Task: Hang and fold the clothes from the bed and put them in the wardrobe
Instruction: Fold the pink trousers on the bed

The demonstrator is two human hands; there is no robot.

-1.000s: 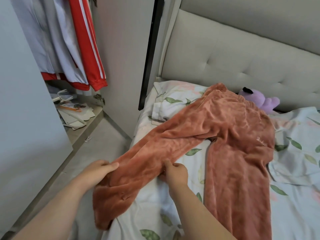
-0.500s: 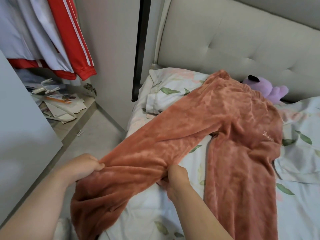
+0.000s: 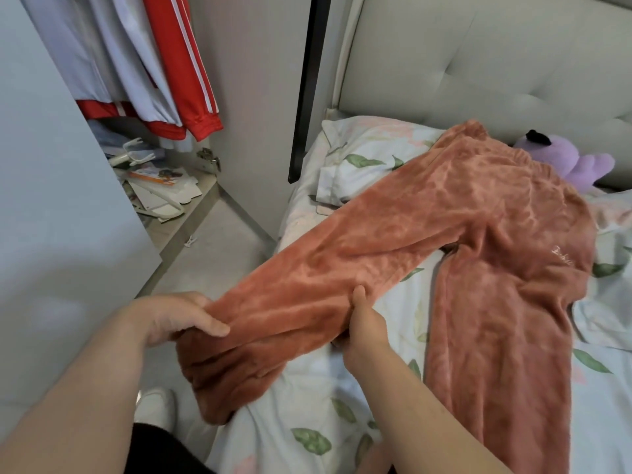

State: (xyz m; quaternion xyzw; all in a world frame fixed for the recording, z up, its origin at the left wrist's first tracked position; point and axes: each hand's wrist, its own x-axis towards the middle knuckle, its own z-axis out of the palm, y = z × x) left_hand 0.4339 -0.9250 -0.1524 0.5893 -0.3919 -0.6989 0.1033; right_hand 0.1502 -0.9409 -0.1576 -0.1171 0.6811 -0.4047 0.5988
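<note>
A pair of rust-orange fleece trousers (image 3: 478, 213) lies spread on the bed (image 3: 307, 388), waist near the headboard and legs pointing toward me. My left hand (image 3: 171, 316) grips the outer edge of the left leg near its cuff. My right hand (image 3: 364, 323) pinches the inner edge of the same leg. That leg is lifted and stretched between the hands, its cuff hanging over the bed's side. The other leg lies flat on the leaf-print sheet. The open wardrobe (image 3: 143, 186) stands at the left.
Red and white jackets (image 3: 164, 63) hang in the wardrobe above a shelf of papers and a white hanger (image 3: 133, 155). The wardrobe door (image 3: 51, 217) stands open at the left. A pillow (image 3: 359, 155) and purple plush toy (image 3: 564, 162) lie by the padded headboard (image 3: 478, 63).
Both hands have tightened on the left trouser leg and raised it off the bed, pulling it taut. My view has shifted slightly closer and downward.
</note>
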